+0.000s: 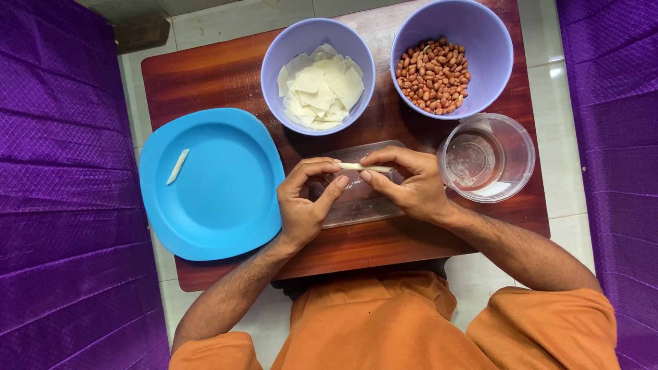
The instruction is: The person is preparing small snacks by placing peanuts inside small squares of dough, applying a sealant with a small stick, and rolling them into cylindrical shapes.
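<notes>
Both hands meet over the clear tray, which I use as the landmark. The left hand and right hand each pinch one end of a thin pale roll, thumb and forefinger pressed together on it, left at its left tip, right along its right half. The roll is held level in the air just above the tray's far edge, not touching it. It looks like a wrapper sheet rolled tight into a stick; whether anything is inside I cannot tell. Judged handling: very light, soft and limp, easy to crush or tear, likely to unroll if let go, maybe slightly tacky at the seam. Best held at both ends with fingertip pads only, gentle pressure, seam kept under a finger; gripping the middle hard would flatten it. Beyond the tray, a lilac bowl holds flat pale wrapper squares, loosely stacked, thin and floppy by the look. Beyond and right of the tray, a second lilac bowl holds red-brown peanuts. Right of the tray, touching the right wrist area, a clear round tub with a little water in it. Left of the tray, a blue plate carries one finished roll lying aslant near its left side. All sits on a small wooden table. Purple quilted cloth flanks both sides.
</notes>
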